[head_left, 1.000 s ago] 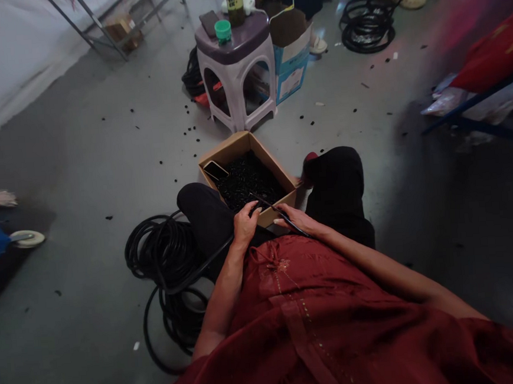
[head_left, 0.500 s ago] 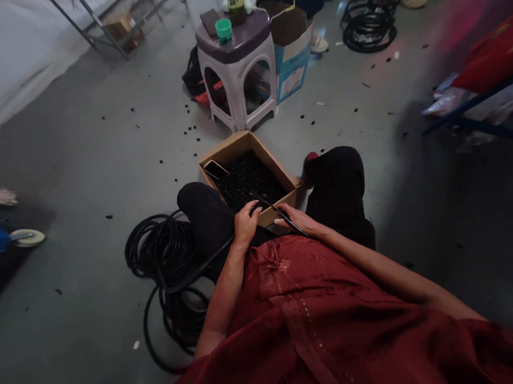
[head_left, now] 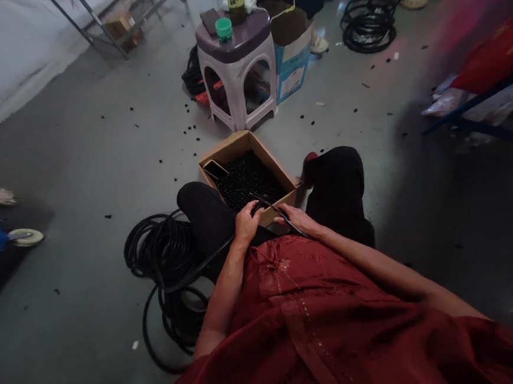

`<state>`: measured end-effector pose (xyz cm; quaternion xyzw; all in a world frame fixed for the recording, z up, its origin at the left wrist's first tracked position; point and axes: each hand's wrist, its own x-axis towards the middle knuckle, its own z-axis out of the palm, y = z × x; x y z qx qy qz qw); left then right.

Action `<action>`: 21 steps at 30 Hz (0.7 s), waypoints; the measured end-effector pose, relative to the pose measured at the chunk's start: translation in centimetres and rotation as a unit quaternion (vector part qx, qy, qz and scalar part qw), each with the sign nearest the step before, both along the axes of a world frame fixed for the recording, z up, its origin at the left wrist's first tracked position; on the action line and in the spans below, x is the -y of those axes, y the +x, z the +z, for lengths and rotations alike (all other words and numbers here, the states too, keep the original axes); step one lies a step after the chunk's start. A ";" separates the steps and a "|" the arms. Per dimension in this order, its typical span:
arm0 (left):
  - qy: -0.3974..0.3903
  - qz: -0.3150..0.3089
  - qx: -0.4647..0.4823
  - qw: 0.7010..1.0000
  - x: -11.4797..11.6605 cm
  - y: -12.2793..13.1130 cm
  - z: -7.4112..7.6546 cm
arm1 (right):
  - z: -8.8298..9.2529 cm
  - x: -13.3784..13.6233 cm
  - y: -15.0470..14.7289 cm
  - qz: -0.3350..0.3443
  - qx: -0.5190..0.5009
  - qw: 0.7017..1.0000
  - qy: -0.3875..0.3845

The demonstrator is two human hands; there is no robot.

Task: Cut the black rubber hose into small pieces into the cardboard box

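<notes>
My left hand (head_left: 246, 221) is closed around a black rubber hose (head_left: 219, 249) above the near edge of the cardboard box (head_left: 287, 200). That hose runs back under my forearm to a loose coil (head_left: 156, 247) on the floor at the left. My right hand (head_left: 294, 217) grips a long, dark pair of scissors (head_left: 264, 201), its blades pointing left across the box and close to my left fingertips. Small black cut pieces (head_left: 250, 174) fill the box bottom. A phone-like dark rectangle with a pale rim (head_left: 215, 169) leans in the far left corner. My fingers hide the hose's end.
Beyond the box stands a plastic stool (head_left: 235, 48) bearing a bottle and a green-capped item. A blue carton (head_left: 294, 73) is beside it. More black hose (head_left: 368, 26) lies coiled farther off, near other people's feet. Black bits dot the floor. A blue frame (head_left: 476, 115) borders the right.
Almost nothing differs. Both hands keep the same grips over the box, and the view shifts very slightly.
</notes>
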<state>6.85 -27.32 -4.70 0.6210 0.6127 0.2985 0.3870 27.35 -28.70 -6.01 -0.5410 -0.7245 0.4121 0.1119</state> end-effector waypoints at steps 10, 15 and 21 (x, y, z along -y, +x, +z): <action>-0.154 -0.092 0.058 0.982 -1.0 -0.7 1.2 | -0.1 0.0 0.1 0.013 0.037 0.999 0.017; -0.220 -0.134 0.100 0.961 -2.1 -1.6 2.4 | 0.0 0.0 0.0 0.023 0.040 0.999 0.026; -0.277 -0.143 0.187 0.932 -1.7 -2.1 2.9 | -0.1 0.0 -0.1 0.030 0.033 0.998 0.040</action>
